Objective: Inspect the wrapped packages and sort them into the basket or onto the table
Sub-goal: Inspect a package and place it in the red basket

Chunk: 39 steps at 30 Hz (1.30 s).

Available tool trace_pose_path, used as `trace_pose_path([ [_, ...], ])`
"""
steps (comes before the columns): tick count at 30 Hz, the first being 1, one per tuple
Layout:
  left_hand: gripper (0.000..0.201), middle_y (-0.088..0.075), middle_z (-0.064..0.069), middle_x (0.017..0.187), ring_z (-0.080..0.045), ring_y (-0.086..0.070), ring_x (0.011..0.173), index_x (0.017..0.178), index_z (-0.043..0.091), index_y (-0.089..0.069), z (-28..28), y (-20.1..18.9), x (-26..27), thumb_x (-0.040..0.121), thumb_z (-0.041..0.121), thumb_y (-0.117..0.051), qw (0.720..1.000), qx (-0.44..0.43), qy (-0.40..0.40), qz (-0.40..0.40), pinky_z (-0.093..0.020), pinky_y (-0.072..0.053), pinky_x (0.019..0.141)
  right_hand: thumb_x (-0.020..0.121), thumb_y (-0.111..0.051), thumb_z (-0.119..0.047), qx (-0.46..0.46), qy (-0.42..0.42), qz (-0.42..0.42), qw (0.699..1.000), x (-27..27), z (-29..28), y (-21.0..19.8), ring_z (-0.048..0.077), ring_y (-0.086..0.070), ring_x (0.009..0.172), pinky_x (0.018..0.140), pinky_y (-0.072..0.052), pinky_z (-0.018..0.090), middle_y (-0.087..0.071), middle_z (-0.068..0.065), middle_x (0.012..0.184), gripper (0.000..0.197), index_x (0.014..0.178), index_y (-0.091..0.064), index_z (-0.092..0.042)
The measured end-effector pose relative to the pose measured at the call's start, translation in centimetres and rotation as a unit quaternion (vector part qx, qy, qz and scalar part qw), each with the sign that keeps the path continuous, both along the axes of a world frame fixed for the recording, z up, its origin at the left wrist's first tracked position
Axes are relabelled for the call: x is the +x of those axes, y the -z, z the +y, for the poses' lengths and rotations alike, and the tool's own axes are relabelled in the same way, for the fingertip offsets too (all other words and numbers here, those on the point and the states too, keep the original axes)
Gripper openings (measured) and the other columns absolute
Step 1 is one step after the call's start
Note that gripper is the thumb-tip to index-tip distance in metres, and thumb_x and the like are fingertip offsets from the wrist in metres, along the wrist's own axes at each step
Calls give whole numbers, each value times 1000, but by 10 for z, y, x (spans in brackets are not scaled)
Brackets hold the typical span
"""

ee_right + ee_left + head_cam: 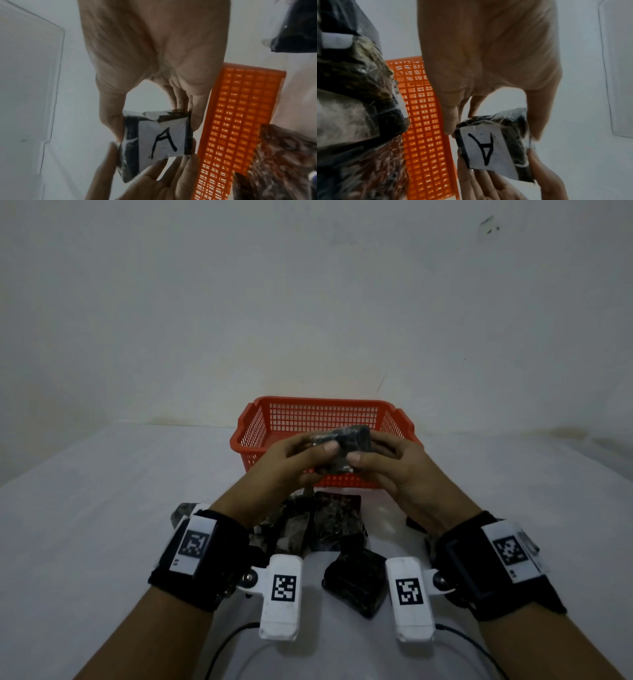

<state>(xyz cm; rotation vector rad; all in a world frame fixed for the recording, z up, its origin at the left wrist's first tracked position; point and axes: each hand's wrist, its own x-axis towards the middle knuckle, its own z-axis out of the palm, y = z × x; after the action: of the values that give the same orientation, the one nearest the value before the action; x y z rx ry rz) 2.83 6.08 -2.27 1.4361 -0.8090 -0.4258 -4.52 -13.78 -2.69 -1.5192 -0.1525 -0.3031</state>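
Note:
I hold one dark wrapped package [352,440] with both hands, raised in front of the orange mesh basket [322,412]. My left hand [318,445] grips its left end and my right hand [368,450] its right end, thumbs on the near side. In the wrist views the package's underside carries a white label [489,147] with a handwritten "A" [163,142]. The left hand's fingers [450,121] and the right hand's fingers [197,119] pinch its edges. The basket's inside is mostly hidden behind my hands.
Several more dark wrapped packages [329,525] lie piled on the white table [102,508] between my wrists and the basket, one of them nearer to me [356,583]. Cables run from the wrist cameras toward me. A plain wall stands behind the basket.

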Motion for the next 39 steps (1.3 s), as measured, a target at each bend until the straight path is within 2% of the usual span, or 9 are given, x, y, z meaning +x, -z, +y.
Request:
trace_pose_path([
  [4,32,-76,-4,118,-20,-73,111,127,15,-67,-2,2,-1,96,23,-66,998,1,-63,-29,-48,-54,105,81,-79,-21,-10,-23,4,1000,-1,1,0,29,-70,120,103,-56,41,-74,14,127,51,129,-68,-7],
  [8,43,-73,-6,124,-23,-71,116,133,13,-63,0,3,1,92,24,-70,999,-15,-42,-14,-46,-54,106,81,-77,-25,25,-7,6,1000,-2,2,-5,26,-74,113,87,-62,29,-76,16,121,49,124,-69,-2],
  [16,42,-75,-7,121,-24,-72,114,127,13,-67,-3,3,-1,87,25,-69,997,-34,-62,-13,-47,-54,105,78,-84,-17,19,-14,1,1000,-2,0,-3,26,-73,116,95,-60,34,-75,14,123,54,128,-67,-3],
  [21,55,-73,-6,126,-22,-70,117,134,13,-61,0,1,-1,81,20,-76,999,-34,-26,-10,-33,-57,94,65,-92,-30,-29,28,-10,999,0,-3,0,21,-69,123,108,-53,48,-74,6,129,73,132,-66,-15],
  [25,77,-69,0,132,-17,-66,124,141,16,-53,1,2,1,73,15,-88,996,-37,-78,-35,-36,-57,101,76,-89,-18,-2,2,3,1000,-6,3,-4,17,-72,116,100,-58,38,-77,-2,121,53,124,-68,-22],
  [28,91,-60,5,142,-8,-61,128,149,22,-43,3,2,0,70,9,-86,995,-27,-71,-62,-33,-55,104,93,-72,-29,24,-3,36,999,-11,9,-12,24,-76,109,90,-63,38,-79,6,116,32,122,-70,-16],
  [31,99,-54,5,148,-13,-62,128,152,31,-39,2,2,-3,71,7,-90,997,-17,-30,-62,-40,-58,99,96,-69,-19,20,44,48,998,-9,8,-11,28,-78,98,78,-65,38,-80,10,108,30,124,-70,-9],
  [35,76,-59,-4,143,-24,-67,123,149,30,-46,-5,0,-4,81,38,-81,997,-43,-66,-9,-48,-58,97,87,-79,-6,-1,81,18,997,-6,6,-4,29,-78,103,86,-64,45,-79,10,112,45,128,-65,-18],
  [39,41,-74,-4,122,-15,-73,110,133,15,-63,-7,1,-5,93,6,-70,986,-56,-147,-60,-35,-62,89,78,-86,-2,-55,83,-9,995,-9,9,-3,22,-75,108,84,-65,46,-76,8,117,60,129,-65,-27],
])
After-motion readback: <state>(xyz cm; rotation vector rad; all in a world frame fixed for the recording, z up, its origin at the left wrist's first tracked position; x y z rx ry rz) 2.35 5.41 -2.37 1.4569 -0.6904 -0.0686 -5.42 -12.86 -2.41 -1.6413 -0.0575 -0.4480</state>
